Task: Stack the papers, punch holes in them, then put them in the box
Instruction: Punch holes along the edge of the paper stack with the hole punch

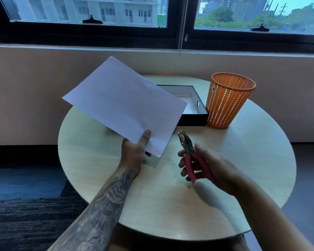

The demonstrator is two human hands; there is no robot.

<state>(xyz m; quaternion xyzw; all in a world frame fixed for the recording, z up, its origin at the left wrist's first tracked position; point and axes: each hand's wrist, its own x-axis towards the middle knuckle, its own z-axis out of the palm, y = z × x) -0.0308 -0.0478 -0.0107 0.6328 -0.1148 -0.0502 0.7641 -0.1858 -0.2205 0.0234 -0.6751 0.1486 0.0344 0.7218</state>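
Observation:
My left hand (134,151) pinches the near edge of the white papers (123,104) and holds them lifted and tilted above the round table. My right hand (207,165) grips a hole punch (190,154) with pink handles, its metal jaws pointing up and away, a short gap to the right of the papers' near corner. The open box (198,115), black outside and white inside, lies at the table's far side, partly hidden behind the papers.
An orange mesh basket (228,100) stands upright right beside the box. The light wooden round table (243,160) sits under a window with a wall ledge behind. Dark carpet lies to the left.

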